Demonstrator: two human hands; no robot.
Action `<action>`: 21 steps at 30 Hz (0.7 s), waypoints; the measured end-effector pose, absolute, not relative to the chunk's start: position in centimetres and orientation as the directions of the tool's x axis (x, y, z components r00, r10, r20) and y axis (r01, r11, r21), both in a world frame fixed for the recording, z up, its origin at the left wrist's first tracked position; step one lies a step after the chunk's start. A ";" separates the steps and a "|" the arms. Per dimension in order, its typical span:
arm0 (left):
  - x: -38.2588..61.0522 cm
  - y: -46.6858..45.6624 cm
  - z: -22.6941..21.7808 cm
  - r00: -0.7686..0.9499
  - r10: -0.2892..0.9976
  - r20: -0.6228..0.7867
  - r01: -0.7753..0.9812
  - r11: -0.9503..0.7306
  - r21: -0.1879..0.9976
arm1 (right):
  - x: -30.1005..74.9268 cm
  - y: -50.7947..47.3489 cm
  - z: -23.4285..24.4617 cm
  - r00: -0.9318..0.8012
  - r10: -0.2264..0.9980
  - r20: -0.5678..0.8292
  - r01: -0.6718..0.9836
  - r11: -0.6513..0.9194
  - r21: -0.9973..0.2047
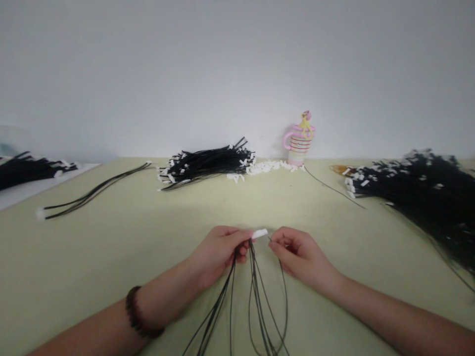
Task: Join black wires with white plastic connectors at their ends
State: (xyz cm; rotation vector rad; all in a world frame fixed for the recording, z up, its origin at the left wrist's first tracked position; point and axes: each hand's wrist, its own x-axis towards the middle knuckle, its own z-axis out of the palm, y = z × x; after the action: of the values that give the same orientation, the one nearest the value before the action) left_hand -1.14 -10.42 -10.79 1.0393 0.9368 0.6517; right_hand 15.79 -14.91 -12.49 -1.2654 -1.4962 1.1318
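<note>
Head camera: on the person's head, looking forward and down
Bench (111, 247): seen from its near side — fills the lower part
Wall (222, 74): faced nearly straight on
Left hand (221, 248), right hand (297, 251): close — below centre

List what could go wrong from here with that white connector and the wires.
1. The thin wire in the right hand has a fine tip; it could bend or miss the white connector.
2. The dark wires hanging below the hands cross and loop, so they might tangle.
3. The left hand grips only one end of the small connector, so it may twist.
</note>
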 end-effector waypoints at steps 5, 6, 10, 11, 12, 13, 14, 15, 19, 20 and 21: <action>-1.2 -10.4 -10.8 0.468 0.825 -0.316 0.005 0.355 0.935 | 15.7 -15.2 -11.8 -0.112 0.992 -0.054 0.209 -0.030 -0.977; -1.3 -10.4 -10.9 0.471 0.826 -0.310 0.009 0.347 0.938 | 15.7 -15.2 -11.7 -0.112 0.992 -0.061 0.210 -0.036 -0.977; -1.4 -10.4 -11.1 0.475 0.828 -0.298 0.014 0.331 0.943 | 15.7 -15.2 -11.6 -0.119 0.990 -0.070 0.207 -0.044 -0.977; -1.4 -10.5 -11.1 0.475 0.829 -0.294 0.019 0.325 0.946 | 15.7 -15.2 -11.7 -0.121 0.990 -0.069 0.213 -0.042 -0.976; -1.4 -10.5 -11.1 0.475 0.831 -0.289 0.028 0.314 0.949 | 15.7 -15.2 -11.7 -0.127 0.990 -0.066 0.219 -0.037 -0.975; -1.4 -10.5 -11.1 0.474 0.833 -0.284 0.041 0.301 0.953 | 15.7 -15.1 -11.7 -0.132 0.989 -0.064 0.223 -0.033 -0.974; -1.4 -10.5 -11.1 0.472 0.836 -0.279 0.054 0.289 0.956 | 15.8 -15.1 -11.8 -0.137 0.989 -0.063 0.224 -0.031 -0.974; -1.4 -10.6 -11.1 0.468 0.840 -0.274 0.064 0.277 0.959 | 15.8 -15.0 -11.8 -0.141 0.988 -0.066 0.222 -0.033 -0.974; -1.4 -10.7 -11.1 0.463 0.849 -0.254 0.086 0.243 0.966 | 15.8 -14.9 -12.0 -0.140 0.986 -0.088 0.212 -0.057 -0.975; -1.5 -10.7 -11.1 0.461 0.852 -0.249 0.087 0.236 0.968 | 15.9 -14.9 -12.1 -0.142 0.986 -0.083 0.209 -0.052 -0.976; -1.5 -10.7 -11.2 0.458 0.854 -0.245 0.088 0.230 0.969 | 15.9 -14.8 -12.1 -0.145 0.987 -0.073 0.201 -0.043 -0.979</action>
State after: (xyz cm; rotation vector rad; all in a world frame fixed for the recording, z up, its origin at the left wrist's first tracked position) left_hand -1.47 -10.75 -11.16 1.2404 0.9762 0.6624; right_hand 15.89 -14.83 -12.10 -1.3249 -1.4430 1.2661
